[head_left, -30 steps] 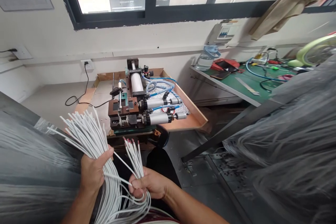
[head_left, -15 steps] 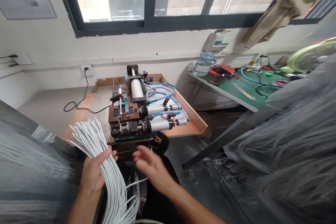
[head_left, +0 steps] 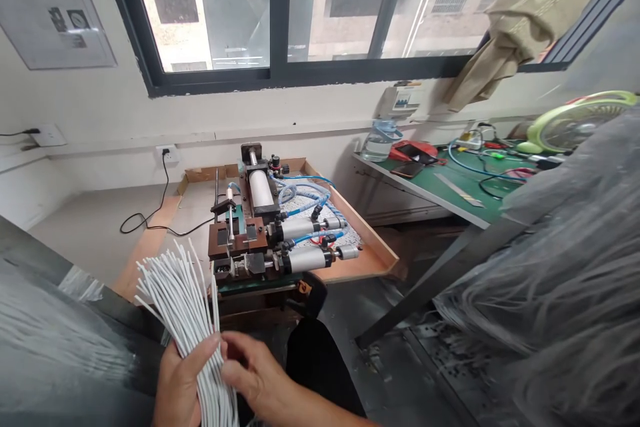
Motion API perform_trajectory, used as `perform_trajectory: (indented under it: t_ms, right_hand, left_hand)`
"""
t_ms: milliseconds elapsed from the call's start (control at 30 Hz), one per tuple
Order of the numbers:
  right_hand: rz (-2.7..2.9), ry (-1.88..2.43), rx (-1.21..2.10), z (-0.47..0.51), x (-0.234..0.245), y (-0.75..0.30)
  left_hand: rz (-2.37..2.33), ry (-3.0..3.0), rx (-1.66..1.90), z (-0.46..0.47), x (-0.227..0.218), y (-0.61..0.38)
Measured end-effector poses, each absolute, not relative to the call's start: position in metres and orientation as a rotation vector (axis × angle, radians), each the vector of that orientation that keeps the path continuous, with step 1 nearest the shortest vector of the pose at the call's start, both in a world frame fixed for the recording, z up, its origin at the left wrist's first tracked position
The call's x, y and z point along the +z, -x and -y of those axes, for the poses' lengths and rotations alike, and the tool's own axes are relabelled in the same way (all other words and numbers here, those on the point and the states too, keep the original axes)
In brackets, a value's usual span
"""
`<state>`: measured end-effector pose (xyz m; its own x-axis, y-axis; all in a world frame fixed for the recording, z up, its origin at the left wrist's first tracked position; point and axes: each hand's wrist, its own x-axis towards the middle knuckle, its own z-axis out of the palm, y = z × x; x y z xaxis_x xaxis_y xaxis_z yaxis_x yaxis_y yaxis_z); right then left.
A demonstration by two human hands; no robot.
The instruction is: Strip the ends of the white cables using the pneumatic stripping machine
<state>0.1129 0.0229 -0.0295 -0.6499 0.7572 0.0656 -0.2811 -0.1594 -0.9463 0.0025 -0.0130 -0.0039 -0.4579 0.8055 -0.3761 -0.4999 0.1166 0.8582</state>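
A thick bundle of white wires [head_left: 177,300] is in my left hand [head_left: 183,380], with the thumb across its front. The cut ends fan upward, and a couple of wires [head_left: 215,300] stand a little apart on the right side. At that right edge is my right hand [head_left: 257,370], its thumb and curled fingers pressed against the wires just beside my left thumb. Some of its fingertips are hidden by the bundle. Beyond the wire ends sits a machine with metal cylinders [head_left: 305,259] and brown blocks [head_left: 237,237].
The machine rests on a wood-edged bench [head_left: 375,247] with blue air hoses [head_left: 320,193]. To the right, a green table [head_left: 453,187] carries a water jug [head_left: 380,140], a phone and a fan [head_left: 575,123]. Plastic-covered wire bundles [head_left: 565,320] hang at the right.
My right hand has moved left from open space to the bundle's right edge. The bundle and my left hand sit lower in view, and the camera has tilted up.
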Motion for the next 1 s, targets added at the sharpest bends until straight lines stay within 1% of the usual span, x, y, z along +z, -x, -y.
perform_trajectory:
  t_ms: [67, 100, 267, 467, 700, 1000]
  right_hand:
    - [1.358, 0.671, 1.664, -0.034, -0.019, -0.11]
    - [1.321, 0.691, 1.635, -0.038, -0.016, -0.108]
    - [1.138, 0.666, 1.763, -0.05, -0.013, -0.097]
    - [0.902, 0.663, 1.943, -0.061, -0.015, -0.097]
    - [0.624, 0.681, 1.992, -0.074, -0.015, -0.096]
    - [0.304, 0.609, 2.236, -0.087, -0.007, -0.095]
  left_hand:
    - [-1.368, -0.368, 1.596, 0.011, -0.002, -0.005]
    - [-1.385, -0.384, 1.607, 0.01, -0.001, -0.006]
    - [-1.48, -0.365, 1.608, 0.005, 0.005, -0.007]
    - [-1.449, -0.313, 1.595, -0.002, 0.006, 0.004]
    - [-1.541, -0.315, 1.619, -0.016, 0.009, 0.008]
    - [-1.549, -0.307, 1.584, -0.023, 0.013, 0.01]
